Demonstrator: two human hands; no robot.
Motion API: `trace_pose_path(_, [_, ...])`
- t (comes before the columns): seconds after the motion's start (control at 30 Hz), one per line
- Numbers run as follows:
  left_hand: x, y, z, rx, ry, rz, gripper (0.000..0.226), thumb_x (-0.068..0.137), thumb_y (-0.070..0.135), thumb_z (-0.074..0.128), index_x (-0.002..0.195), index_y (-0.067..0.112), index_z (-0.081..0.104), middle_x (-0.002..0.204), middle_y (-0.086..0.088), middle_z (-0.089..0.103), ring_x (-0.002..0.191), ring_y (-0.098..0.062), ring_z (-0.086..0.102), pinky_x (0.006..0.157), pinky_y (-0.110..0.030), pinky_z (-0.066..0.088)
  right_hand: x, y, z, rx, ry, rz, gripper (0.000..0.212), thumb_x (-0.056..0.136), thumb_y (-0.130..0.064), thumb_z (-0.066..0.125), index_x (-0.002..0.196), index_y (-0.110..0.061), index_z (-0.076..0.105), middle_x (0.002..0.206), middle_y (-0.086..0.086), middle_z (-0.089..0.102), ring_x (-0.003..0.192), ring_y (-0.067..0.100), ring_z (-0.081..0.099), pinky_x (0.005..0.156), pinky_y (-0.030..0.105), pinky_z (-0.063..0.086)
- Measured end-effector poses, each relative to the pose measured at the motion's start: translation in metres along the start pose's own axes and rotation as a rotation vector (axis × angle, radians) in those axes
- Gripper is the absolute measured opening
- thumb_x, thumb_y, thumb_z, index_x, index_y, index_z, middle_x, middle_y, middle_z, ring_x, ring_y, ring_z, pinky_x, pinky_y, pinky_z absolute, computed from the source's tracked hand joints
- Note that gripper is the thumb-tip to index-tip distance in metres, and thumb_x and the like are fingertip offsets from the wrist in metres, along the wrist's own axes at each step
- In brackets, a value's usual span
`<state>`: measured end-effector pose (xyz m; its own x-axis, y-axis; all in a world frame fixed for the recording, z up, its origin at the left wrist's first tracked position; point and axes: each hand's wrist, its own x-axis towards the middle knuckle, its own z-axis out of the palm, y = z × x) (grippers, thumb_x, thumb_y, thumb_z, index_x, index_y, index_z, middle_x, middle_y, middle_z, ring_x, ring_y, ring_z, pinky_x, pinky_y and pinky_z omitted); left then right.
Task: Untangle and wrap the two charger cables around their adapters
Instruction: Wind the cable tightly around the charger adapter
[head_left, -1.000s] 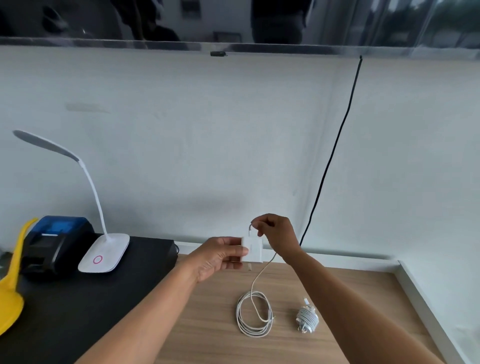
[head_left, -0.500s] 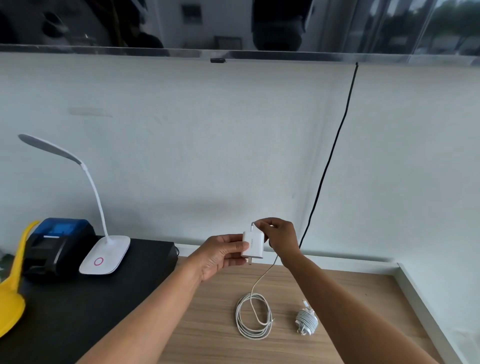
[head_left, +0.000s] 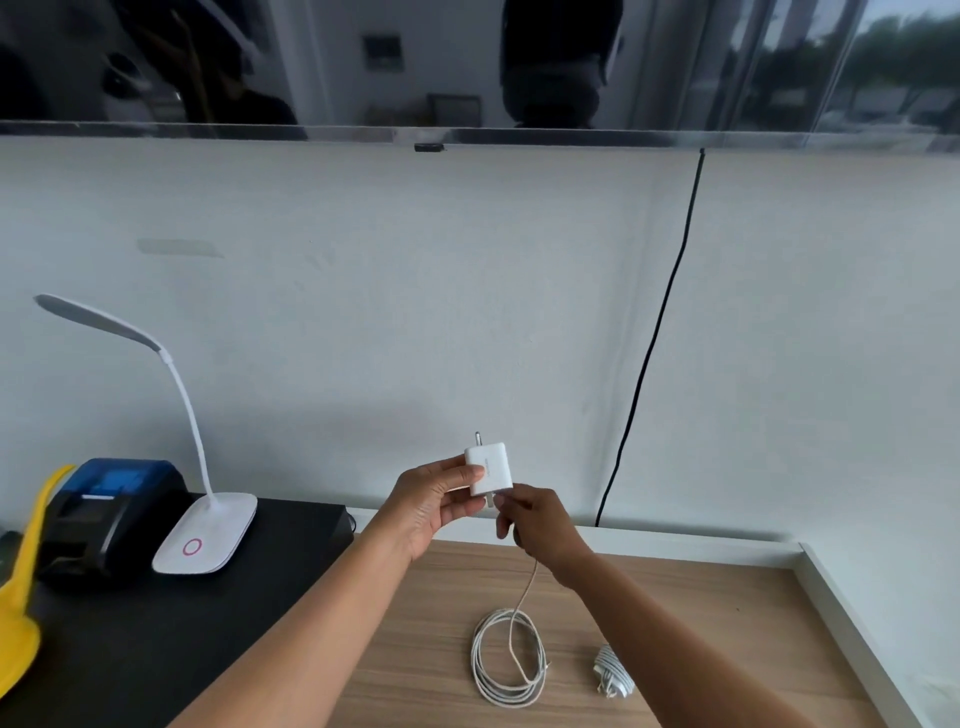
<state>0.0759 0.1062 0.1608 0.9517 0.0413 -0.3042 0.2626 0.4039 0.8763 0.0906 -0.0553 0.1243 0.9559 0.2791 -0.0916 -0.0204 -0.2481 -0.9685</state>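
My left hand (head_left: 434, 506) holds a white charger adapter (head_left: 490, 467) up above the wooden table (head_left: 675, 597), its plug pin pointing up. Just below the adapter, my right hand (head_left: 537, 527) pinches the white cable where it meets the adapter's underside. That cable hangs down to a loose coil (head_left: 509, 657) lying on the wood. To the right of the coil lies a second adapter (head_left: 613, 672) with its cable wound tightly around it.
A black mat (head_left: 156, 623) covers the table's left part. On it stand a white desk lamp (head_left: 205, 538) and a blue-and-black printer (head_left: 104, 512); a yellow plastic object (head_left: 21, 597) sits at the far left. A black cord (head_left: 649, 353) runs down the white wall.
My left hand turned the adapter so its pin points up. My right hand dropped from the adapter's top to its underside, still pinching the cable.
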Motion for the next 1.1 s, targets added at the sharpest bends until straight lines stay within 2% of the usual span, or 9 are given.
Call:
trace_pose_path(0.17, [0.007,0.006,-0.001,0.056,0.109,0.041,0.025,0.075,0.004,0.078,0.099,0.008,0.074,0.091,-0.013,0.073,0.081,-0.024,0.065,0.065,-0.028,0.059,-0.005,0.006,0.012,-0.113,-0.014,-0.045,0.024,0.097,-0.016,0.054,0.11,-0.027,0.071,0.056,-0.006,0.06,0.05,-0.001,0.046,0.059,0.015,0.038])
trace_pose_path(0.27, [0.008,0.005,0.001,0.081,0.134,0.038,0.027,0.074,0.006,0.079,0.1,0.009,0.075,0.087,-0.01,0.072,0.078,-0.021,0.064,0.063,-0.026,0.055,-0.007,0.008,0.021,-0.236,-0.017,-0.068,0.026,0.097,-0.019,0.052,0.116,-0.024,0.07,0.054,-0.008,0.062,0.062,0.002,0.055,0.075,0.025,0.048])
trace_pose_path(0.4, [0.01,0.005,0.001,0.057,0.195,0.075,0.025,0.074,0.004,0.079,0.098,0.01,0.074,0.086,-0.013,0.074,0.073,-0.022,0.069,0.062,-0.027,0.059,-0.011,0.005,0.027,-0.351,0.002,-0.125,0.029,0.097,-0.019,0.049,0.118,-0.025,0.069,0.055,-0.008,0.06,0.059,0.0,0.053,0.071,0.021,0.045])
trace_pose_path(0.5, [0.01,0.005,0.0,0.104,0.209,0.144,0.025,0.076,0.003,0.078,0.099,0.013,0.074,0.086,-0.01,0.073,0.074,-0.02,0.07,0.067,-0.028,0.061,-0.013,0.0,0.026,-0.408,-0.007,-0.159,0.027,0.098,-0.02,0.048,0.111,-0.024,0.071,0.058,-0.007,0.059,0.064,0.009,0.055,0.075,0.026,0.048])
trace_pose_path(0.6, [0.008,0.005,-0.002,0.179,0.185,0.194,0.026,0.079,0.003,0.075,0.102,0.017,0.074,0.087,-0.006,0.074,0.078,-0.018,0.069,0.079,-0.032,0.059,-0.013,-0.005,0.02,-0.49,0.015,-0.224,0.025,0.097,-0.026,0.049,0.093,-0.014,0.071,0.066,0.001,0.063,0.067,0.021,0.056,0.074,0.034,0.051])
trace_pose_path(0.67, [0.007,0.004,-0.005,0.224,0.152,0.215,0.027,0.079,0.004,0.075,0.102,0.017,0.076,0.088,-0.005,0.075,0.079,-0.017,0.069,0.082,-0.033,0.058,-0.012,-0.01,0.016,-0.518,0.013,-0.233,0.024,0.097,-0.027,0.05,0.094,-0.018,0.073,0.067,-0.008,0.064,0.065,0.012,0.056,0.072,0.028,0.049])
trace_pose_path(0.8, [0.006,0.002,-0.011,0.338,0.093,0.217,0.028,0.077,0.004,0.077,0.099,0.021,0.076,0.086,-0.001,0.077,0.079,-0.015,0.069,0.079,-0.03,0.058,-0.007,-0.02,0.005,-0.583,0.042,-0.239,0.022,0.095,-0.028,0.051,0.092,-0.026,0.073,0.08,-0.007,0.072,0.075,0.013,0.062,0.074,0.03,0.049])
trace_pose_path(0.97, [0.002,0.003,-0.021,0.399,0.003,0.125,0.03,0.076,0.003,0.078,0.104,0.015,0.075,0.093,-0.008,0.077,0.082,-0.018,0.072,0.076,-0.031,0.06,-0.001,-0.037,-0.016,-0.679,0.091,-0.251,0.016,0.094,-0.03,0.055,0.088,-0.025,0.069,0.07,-0.011,0.062,0.071,0.015,0.058,0.07,0.032,0.049])
trace_pose_path(1.1, [-0.004,-0.004,-0.029,0.416,-0.13,0.04,0.034,0.075,0.009,0.08,0.109,0.013,0.075,0.104,-0.012,0.075,0.093,-0.023,0.071,0.073,-0.028,0.058,0.005,-0.053,-0.038,-0.688,0.174,-0.269,0.016,0.093,-0.033,0.059,0.089,-0.024,0.071,0.082,-0.011,0.071,0.077,0.012,0.062,0.068,0.027,0.046])
